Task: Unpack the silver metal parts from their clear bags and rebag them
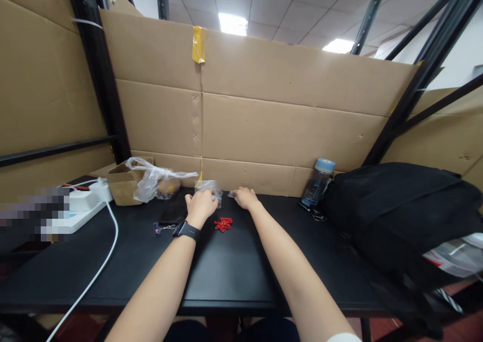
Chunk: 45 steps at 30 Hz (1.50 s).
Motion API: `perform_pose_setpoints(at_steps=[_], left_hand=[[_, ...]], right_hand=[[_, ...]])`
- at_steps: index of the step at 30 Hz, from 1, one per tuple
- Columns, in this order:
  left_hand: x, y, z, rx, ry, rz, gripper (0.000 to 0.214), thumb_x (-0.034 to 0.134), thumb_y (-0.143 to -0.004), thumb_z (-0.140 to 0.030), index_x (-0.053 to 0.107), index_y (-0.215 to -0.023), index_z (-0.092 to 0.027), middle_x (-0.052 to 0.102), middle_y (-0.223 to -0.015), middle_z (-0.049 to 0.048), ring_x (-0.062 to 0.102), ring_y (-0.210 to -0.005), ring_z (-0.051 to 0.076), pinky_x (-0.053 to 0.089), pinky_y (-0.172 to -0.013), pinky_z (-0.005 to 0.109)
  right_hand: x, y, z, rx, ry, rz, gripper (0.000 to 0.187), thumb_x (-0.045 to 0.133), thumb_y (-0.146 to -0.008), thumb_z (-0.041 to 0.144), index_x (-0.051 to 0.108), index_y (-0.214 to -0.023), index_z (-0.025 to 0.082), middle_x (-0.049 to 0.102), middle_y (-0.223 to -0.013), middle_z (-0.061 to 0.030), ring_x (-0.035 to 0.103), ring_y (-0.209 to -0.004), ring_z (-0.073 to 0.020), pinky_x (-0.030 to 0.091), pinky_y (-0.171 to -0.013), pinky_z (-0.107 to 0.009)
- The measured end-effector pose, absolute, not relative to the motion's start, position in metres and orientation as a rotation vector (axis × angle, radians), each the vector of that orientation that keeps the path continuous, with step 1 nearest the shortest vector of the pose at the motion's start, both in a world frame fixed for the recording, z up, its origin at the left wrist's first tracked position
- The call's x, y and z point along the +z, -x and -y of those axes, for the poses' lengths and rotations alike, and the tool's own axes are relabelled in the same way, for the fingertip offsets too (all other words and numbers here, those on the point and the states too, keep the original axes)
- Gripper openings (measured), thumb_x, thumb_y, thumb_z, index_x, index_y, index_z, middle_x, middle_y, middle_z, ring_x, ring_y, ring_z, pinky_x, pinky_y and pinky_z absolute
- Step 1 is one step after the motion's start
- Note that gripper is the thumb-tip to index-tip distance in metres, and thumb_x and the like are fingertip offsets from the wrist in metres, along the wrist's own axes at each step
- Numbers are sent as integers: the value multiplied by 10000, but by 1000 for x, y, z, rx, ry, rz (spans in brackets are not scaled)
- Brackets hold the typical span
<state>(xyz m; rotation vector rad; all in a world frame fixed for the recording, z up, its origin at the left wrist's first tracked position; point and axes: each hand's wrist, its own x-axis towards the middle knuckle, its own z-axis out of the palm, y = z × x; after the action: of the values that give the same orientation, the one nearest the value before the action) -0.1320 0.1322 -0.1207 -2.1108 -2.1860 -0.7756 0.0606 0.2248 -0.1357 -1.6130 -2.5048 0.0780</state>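
Both my arms reach forward over a black table (234,266). My left hand (201,204), with a black watch on its wrist, is closed on a small clear plastic bag (208,185) near the cardboard back wall. My right hand (245,197) rests on the table to the right of it, fingers curled, pinching a tiny clear piece (231,194) at its fingertips. A small heap of red parts (223,224) lies on the table between my wrists. A dark phone (171,213) and a small keyring (160,228) lie just left of my left hand.
A cardboard box (123,183) and a knotted plastic bag holding something brown (160,183) stand at the back left. A white power strip (81,206) with a white cable (100,266) sits further left. A blue-capped bottle (319,183) and a black backpack (400,216) fill the right side.
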Motion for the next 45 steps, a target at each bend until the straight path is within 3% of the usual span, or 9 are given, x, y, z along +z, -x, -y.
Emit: perform_pose_setpoints(at_steps=[5,8,11,18,22,26,29,38,45], left_hand=[[-118,127,-132,-687,2073,2271,383,504,-852,-352,669,-1185,-259,757,-992,139,665,-1025,356,358,-934,555],[-120,129,-135,-707,2088,2252,527,503,-858,-337,529,-1379,-259,725,-1136,148,629,-1107,362,375,-937,550],[-123,131,-135,-740,2079,2197,609,538,-844,-329,448,-1443,-265,635,-1319,151,548,-1206,383,371,-953,569],[-128,120,-130,-865,1999,2045,433,569,-834,-290,596,-1264,-239,601,-1310,152,477,-1211,387,376,-948,559],[-129,103,-130,-1106,2270,1795,260,537,-895,-335,658,-1115,-268,667,-1153,89,515,-1173,323,396,-959,484],[-134,81,-128,-1404,2577,1556,339,514,-933,-446,596,-1217,-281,694,-1105,44,585,-1108,244,418,-978,398],[-139,68,-125,-1459,2554,1611,381,553,-908,-468,576,-1244,-291,700,-1102,39,597,-1101,250,417,-979,409],[-152,71,-140,-1600,2181,1952,283,520,-922,-434,687,-1106,-299,596,-1254,80,509,-1216,320,383,-1011,540],[-160,84,-157,-1807,2232,1702,247,581,-894,-411,691,-1034,-239,628,-1128,76,565,-1122,251,407,-1048,449]], right_hand=[[-131,-78,-221,77,1662,2443,322,499,-935,209,675,-1199,262,687,-1220,-112,621,-1132,-264,418,-948,-394],[-127,-101,-215,89,1676,2375,308,570,-877,189,706,-1148,241,724,-1144,-113,656,-1053,-255,439,-871,-325],[-129,-129,-206,116,1687,2271,264,658,-793,174,743,-1036,237,751,-1023,-90,686,-918,-231,446,-769,-277],[-146,-185,-181,157,1659,1912,212,619,-765,156,726,-947,177,752,-871,-69,690,-793,-175,470,-710,-239],[-144,-180,-173,432,1291,1712,166,665,-709,203,708,-866,170,740,-820,-51,682,-727,-175,500,-673,-254],[-136,-150,-162,705,955,1669,171,728,-690,242,689,-840,168,730,-805,-46,673,-711,-173,519,-657,-266],[-132,-133,-153,835,830,1636,215,781,-697,302,686,-838,170,732,-816,-47,675,-727,-173,529,-688,-281],[-124,-134,-147,1157,734,1318,400,883,-630,413,678,-884,182,742,-832,-49,667,-725,-173,486,-658,-274],[-122,-136,-146,1292,659,1200,404,901,-621,351,656,-893,181,741,-885,-51,667,-779,-162,467,-670,-249]])
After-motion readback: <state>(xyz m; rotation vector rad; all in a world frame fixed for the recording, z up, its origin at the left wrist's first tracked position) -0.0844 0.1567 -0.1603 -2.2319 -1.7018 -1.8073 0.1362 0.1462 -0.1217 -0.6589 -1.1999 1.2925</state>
